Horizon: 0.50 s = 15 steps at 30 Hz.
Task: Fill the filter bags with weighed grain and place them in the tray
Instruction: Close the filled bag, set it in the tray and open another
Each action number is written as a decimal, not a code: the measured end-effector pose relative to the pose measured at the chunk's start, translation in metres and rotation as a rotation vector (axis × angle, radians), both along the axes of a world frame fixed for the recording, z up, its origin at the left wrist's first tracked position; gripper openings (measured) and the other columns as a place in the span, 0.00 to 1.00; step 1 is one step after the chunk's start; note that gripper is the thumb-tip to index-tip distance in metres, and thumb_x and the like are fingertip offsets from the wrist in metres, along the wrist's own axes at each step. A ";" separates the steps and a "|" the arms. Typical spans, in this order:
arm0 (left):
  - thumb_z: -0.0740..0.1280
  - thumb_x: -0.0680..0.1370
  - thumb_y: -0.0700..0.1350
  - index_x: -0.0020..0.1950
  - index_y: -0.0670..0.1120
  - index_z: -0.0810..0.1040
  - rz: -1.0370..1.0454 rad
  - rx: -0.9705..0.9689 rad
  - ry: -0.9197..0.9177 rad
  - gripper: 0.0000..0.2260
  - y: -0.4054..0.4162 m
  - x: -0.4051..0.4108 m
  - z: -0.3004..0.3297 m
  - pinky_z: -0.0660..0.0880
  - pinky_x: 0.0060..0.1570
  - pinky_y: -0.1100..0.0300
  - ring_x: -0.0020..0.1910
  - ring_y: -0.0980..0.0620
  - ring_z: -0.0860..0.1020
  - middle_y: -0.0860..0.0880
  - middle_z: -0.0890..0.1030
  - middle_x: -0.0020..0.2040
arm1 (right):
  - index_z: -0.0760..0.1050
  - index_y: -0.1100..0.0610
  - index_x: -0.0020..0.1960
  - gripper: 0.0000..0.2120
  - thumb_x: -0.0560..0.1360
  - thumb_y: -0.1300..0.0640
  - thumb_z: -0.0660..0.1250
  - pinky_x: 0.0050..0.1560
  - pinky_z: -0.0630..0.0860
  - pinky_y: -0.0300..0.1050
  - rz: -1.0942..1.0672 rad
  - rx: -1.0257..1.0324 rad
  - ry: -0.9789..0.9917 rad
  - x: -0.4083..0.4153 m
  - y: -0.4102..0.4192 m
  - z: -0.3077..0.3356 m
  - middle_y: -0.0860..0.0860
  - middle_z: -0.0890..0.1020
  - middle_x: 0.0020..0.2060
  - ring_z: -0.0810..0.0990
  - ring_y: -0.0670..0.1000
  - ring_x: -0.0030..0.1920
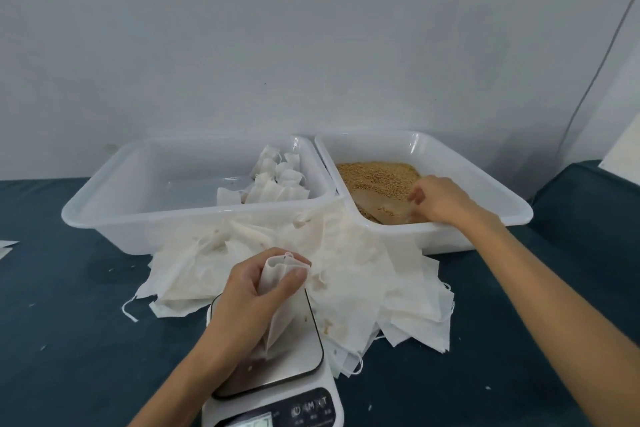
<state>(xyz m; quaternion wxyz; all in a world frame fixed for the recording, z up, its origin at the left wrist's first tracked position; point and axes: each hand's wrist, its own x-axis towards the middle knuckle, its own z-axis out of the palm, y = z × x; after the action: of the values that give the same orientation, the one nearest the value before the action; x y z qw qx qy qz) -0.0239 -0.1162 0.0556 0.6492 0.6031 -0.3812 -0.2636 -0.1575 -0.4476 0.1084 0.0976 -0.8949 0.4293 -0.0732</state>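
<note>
The left hand (252, 291) pinches the mouth of 1 thin white paper filter bag (280, 305) open over the white digital kitchen scale (277, 367); the right hand (440, 199), fingers curled, reaches into the golden grain (377, 177) in the right white plastic tub (485, 184), though what it grips I cannot tell. Grain could spill onto the loose pile of empty white bags (363, 270) if the mouth collapses, and leaning on the scale could skew the weight. Filled bags (277, 177) lie in the left translucent tray (114, 198).
</note>
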 end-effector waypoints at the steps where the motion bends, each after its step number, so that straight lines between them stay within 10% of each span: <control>1: 0.72 0.77 0.48 0.48 0.50 0.86 0.002 -0.002 -0.004 0.04 0.000 0.001 0.000 0.77 0.43 0.54 0.40 0.48 0.81 0.48 0.84 0.41 | 0.81 0.54 0.59 0.12 0.76 0.55 0.74 0.60 0.77 0.49 0.013 -0.080 -0.131 0.001 0.010 0.000 0.49 0.84 0.56 0.81 0.50 0.55; 6: 0.71 0.79 0.48 0.48 0.48 0.86 0.030 -0.037 0.000 0.06 -0.001 0.009 -0.001 0.83 0.44 0.52 0.43 0.47 0.84 0.45 0.84 0.42 | 0.81 0.47 0.51 0.06 0.79 0.58 0.70 0.40 0.76 0.34 0.345 0.063 -0.935 0.015 0.105 -0.012 0.42 0.84 0.39 0.82 0.44 0.41; 15: 0.75 0.77 0.48 0.48 0.47 0.86 0.265 -0.177 0.039 0.05 -0.025 0.086 0.065 0.83 0.38 0.55 0.42 0.49 0.84 0.49 0.84 0.43 | 0.78 0.41 0.53 0.05 0.81 0.51 0.66 0.33 0.70 0.31 0.582 0.286 -0.927 0.025 0.148 -0.055 0.46 0.81 0.28 0.78 0.48 0.27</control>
<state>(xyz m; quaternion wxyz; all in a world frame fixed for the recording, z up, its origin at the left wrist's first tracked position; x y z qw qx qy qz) 0.0622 -0.1412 0.1208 0.7360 0.5835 -0.3073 -0.1528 -0.1324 -0.2993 0.0532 0.4123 -0.8285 0.0829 -0.3698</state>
